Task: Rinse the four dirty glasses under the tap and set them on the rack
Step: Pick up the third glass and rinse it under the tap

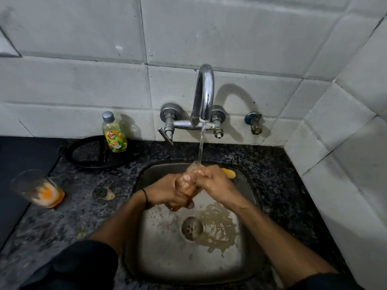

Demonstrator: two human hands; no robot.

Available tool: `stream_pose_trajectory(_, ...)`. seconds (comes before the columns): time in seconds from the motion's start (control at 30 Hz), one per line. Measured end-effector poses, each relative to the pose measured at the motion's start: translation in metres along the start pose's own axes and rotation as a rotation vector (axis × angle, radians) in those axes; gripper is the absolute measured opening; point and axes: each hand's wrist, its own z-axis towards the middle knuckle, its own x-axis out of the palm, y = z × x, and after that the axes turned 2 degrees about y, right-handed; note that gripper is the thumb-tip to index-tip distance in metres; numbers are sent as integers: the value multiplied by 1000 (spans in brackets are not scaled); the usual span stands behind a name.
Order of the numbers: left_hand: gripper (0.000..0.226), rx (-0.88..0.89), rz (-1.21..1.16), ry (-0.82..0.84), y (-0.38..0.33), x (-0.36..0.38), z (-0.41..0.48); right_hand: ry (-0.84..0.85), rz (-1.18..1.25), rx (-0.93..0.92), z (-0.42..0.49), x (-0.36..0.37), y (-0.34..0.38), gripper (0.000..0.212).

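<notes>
Water runs from the chrome tap (204, 95) into a clear glass (189, 178) that I hold tilted over the steel sink (159, 258). My left hand (167, 190) grips the lower part of the glass. My right hand (213, 183) grips its upper part near the rim. Brownish water lies around the drain (191, 228). A second glass (36, 188) with orange residue stands on the counter at the far left. No rack is in view.
A yellow dish-soap bottle (114, 133) stands on a black round plate (92, 152) behind the sink's left side. An orange scrap (229, 172) lies at the sink's back right. An orange stain (105, 193) marks the granite counter. Tiled walls close the back and right.
</notes>
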Motion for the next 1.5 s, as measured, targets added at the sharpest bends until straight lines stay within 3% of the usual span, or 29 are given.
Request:
stream_pose_trajectory(0.03,42,-11,-6,25,0,-3,-2,68,4,-23,-5,-4,3,15)
stream_pose_trajectory(0.1,47,-14,209,-120,-2,0,-1,16,-11,-32,-7,-2,1,15)
stream_pose_trajectory(0.2,66,-8,854,-408,-8,15,2,-340,127,265,9,14,-11,32)
stream_pose_trajectory(0.23,61,26,972,-447,-11,21,3,-446,191,354,15,20,-18,39)
stream_pose_trajectory(0.3,50,68,1025,-459,-13,28,3,-624,197,363,22,30,-25,46)
stream_pose_trajectory(0.33,50,56,976,-427,-12,27,2,-682,124,303,22,32,-26,47)
stream_pose_trajectory(0.4,56,-13,626,-259,-7,16,-1,-717,18,137,15,36,-23,50)
stream_pose_trajectory(0.47,59,-50,128,-44,-3,5,-7,-661,97,-18,7,37,-23,51)
stream_pose_trajectory(0.5,59,-47,-9,4,-1,2,-9,-622,182,-55,4,37,-23,50)
stream_pose_trajectory(0.6,53,-71,11,-54,-10,0,-11,-629,432,-18,6,41,-25,44)
stream_pose_trajectory(0.7,49,-91,442,-216,-26,5,-11,-742,641,139,14,45,-28,44)
stream_pose_trajectory(0.77,53,-57,493,-246,-25,6,-13,-745,690,243,18,42,-32,43)
stream_pose_trajectory(0.9,30,-135,-343,-115,-24,8,-25,-766,778,408,18,32,-33,24)
stream_pose_trajectory(1.07,44,-164,-603,-27,-31,20,-30,-831,991,516,14,39,-27,14)
stream_pose_trajectory(1.2,47,-270,-778,157,-18,19,-29,-692,731,352,11,35,-22,24)
stream_pose_trajectory(1.33,31,-181,-951,211,-6,30,-22,-604,413,196,22,38,-9,47)
stream_pose_trajectory(1.4,36,-142,-782,66,-9,34,-17,-595,179,141,22,35,-2,51)
stream_pose_trajectory(1.5,73,34,-186,-205,-7,31,-2,-501,-251,104,17,27,12,56)
